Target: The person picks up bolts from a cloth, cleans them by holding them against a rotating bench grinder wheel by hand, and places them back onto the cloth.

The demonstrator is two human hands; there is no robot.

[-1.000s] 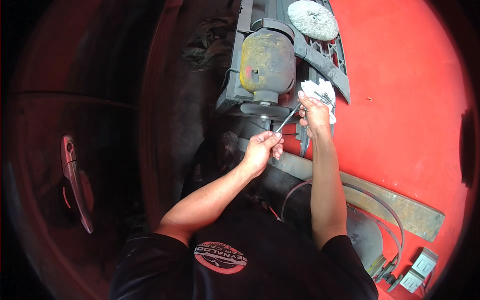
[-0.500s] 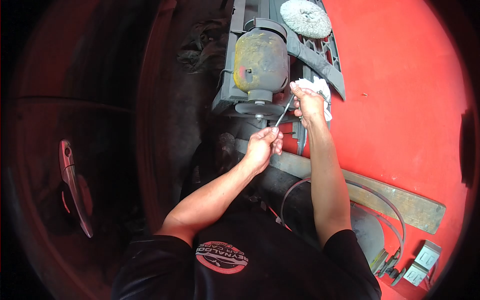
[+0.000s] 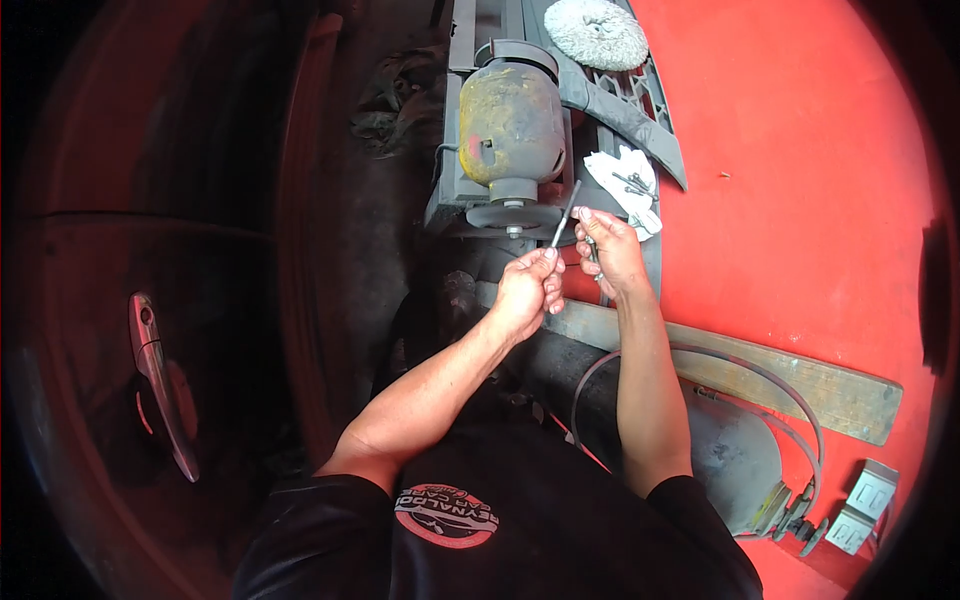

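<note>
My left hand (image 3: 530, 285) is closed in a pinch around the lower end of a thin metal rod (image 3: 566, 217), silvery below and dark toward its tip. The rod slants up and to the right, in front of the grinding wheel (image 3: 490, 219) of a bench grinder (image 3: 510, 125). Just right of the rod, my right hand (image 3: 615, 255) has its fingers curled in. A small metal piece (image 3: 595, 250) shows among those fingers, mostly hidden by them. Beyond the right hand, several small dark metal pieces lie on a crumpled white cloth (image 3: 605, 172).
A fluffy white polishing pad (image 3: 597, 33) lies beyond the grinder. To the right, a wooden plank (image 3: 800, 380) rests against a red surface (image 3: 790, 150), near a grey gas cylinder (image 3: 735, 455) with a hose (image 3: 775, 383). A dark car door with a chrome handle (image 3: 160, 385) is at left.
My right hand has come down and away from the white cloth and the rod's upper end, uncovering the pieces on the cloth. My left hand still holds the rod.
</note>
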